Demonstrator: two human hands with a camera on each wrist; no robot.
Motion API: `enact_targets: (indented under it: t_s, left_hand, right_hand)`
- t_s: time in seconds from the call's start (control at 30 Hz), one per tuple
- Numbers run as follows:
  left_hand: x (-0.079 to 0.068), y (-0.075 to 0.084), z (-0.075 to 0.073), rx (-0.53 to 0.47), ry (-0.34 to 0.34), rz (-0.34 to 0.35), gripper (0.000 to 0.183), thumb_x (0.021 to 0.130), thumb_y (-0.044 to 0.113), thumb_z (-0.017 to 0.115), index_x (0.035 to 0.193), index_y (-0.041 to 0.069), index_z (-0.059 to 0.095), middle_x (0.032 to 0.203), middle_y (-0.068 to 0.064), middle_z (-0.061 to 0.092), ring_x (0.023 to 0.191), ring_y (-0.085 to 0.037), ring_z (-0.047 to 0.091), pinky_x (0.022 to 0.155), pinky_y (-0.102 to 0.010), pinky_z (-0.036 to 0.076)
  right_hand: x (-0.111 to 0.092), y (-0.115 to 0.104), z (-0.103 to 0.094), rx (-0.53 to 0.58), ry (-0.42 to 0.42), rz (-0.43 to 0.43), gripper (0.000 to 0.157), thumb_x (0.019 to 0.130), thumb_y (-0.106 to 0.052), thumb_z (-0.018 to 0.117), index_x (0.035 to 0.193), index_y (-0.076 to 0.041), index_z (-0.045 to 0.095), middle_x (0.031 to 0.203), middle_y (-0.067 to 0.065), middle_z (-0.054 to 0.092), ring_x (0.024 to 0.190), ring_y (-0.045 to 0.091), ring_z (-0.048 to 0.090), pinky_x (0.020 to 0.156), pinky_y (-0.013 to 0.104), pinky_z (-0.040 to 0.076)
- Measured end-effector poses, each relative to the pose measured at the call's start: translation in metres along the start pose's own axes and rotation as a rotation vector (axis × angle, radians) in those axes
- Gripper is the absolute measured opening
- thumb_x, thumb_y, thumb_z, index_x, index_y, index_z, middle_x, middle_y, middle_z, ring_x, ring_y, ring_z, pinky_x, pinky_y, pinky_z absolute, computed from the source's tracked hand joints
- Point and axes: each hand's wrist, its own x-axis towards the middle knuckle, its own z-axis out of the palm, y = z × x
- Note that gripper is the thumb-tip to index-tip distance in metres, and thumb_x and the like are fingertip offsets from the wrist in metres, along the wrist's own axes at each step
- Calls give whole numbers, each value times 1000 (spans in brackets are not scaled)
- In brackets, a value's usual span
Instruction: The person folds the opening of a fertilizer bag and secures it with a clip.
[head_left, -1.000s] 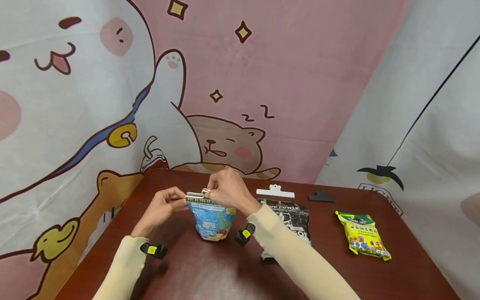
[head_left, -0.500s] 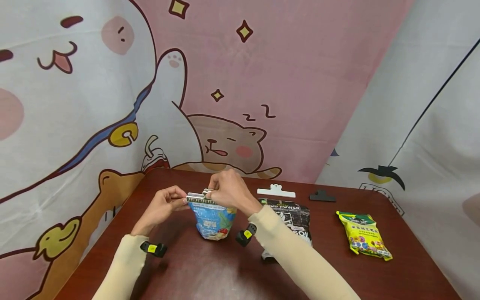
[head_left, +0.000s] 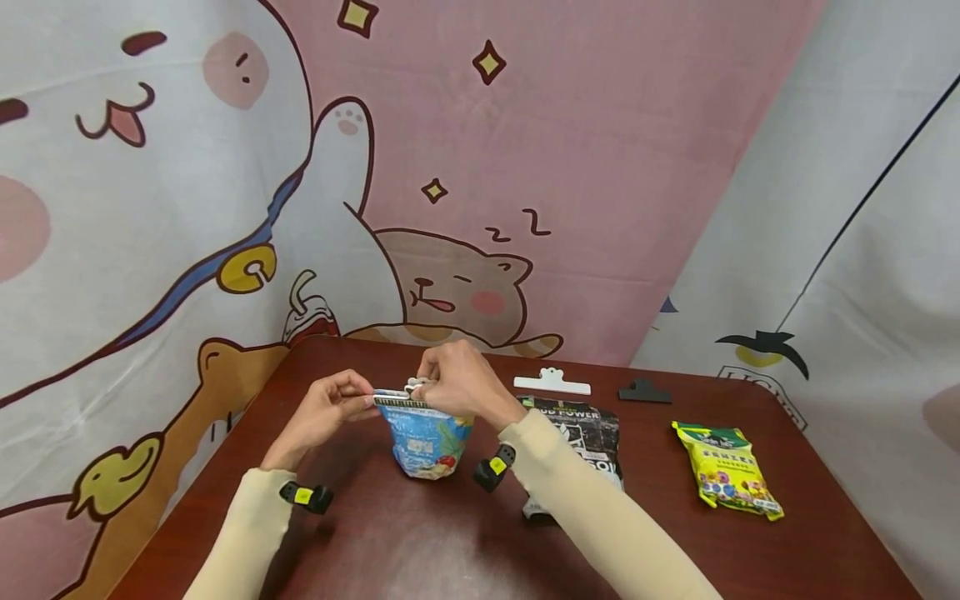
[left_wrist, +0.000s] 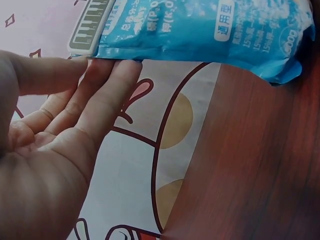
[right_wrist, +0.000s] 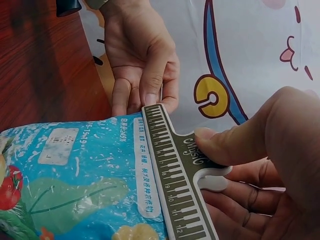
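Observation:
A blue plastic bag (head_left: 427, 442) with printed vegetables stands upright on the table, its top edge inside a long clip (right_wrist: 175, 170). Piano keys and the word Music are printed on this clip in dark green and white. My right hand (head_left: 461, 379) pinches the clip's handle between thumb and fingers. At the bag's upper left corner, my left hand (head_left: 326, 408) pinches the edge beside the clip's end, thumb on one side and fingers on the other. The left wrist view shows the left fingertips (left_wrist: 131, 67) against the bag's edge.
Right of the blue bag lies a black and white bag (head_left: 600, 446), partly behind the right forearm. Further right is a yellow and green bag (head_left: 727, 471). A white clip (head_left: 552, 382) and a black clip (head_left: 643, 392) lie along the back of the table (head_left: 420, 550).
Both hands stay at the bag's top. The clip has shifted slightly, and a strip of the bag's blue top now shows behind its front plate. The bag stands where it was.

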Motion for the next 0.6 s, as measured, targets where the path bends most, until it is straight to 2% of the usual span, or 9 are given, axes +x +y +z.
enact_targets:
  t_s: [0.27,0.47,0.6]
  left_hand:
    - [0,-2,0,-11,2,1,18,96,-5,65,112,-10,59,101,-13,73,90,-20,76,80,-38,62]
    - [-1,-4,-2,-8,-38,42,23,96,-3,65,115,-12,57,105,-19,72,92,-25,76,80,-33,62]
    - [-1,-4,-3,-5,-58,69,25,95,0,67,116,-11,59,102,-12,74,92,-26,76,81,-32,62]
  right_hand:
    - [0,2,2,27,-5,37,11,81,-23,82,77,-16,75,71,-9,71,63,6,59,56,23,47]
    - [0,2,1,30,-10,54,12,80,-22,83,75,-17,74,68,-10,69,61,7,58,53,23,45]
    - [0,1,1,24,-11,52,12,80,-21,83,74,-17,73,68,-10,69,60,7,57,52,23,43]
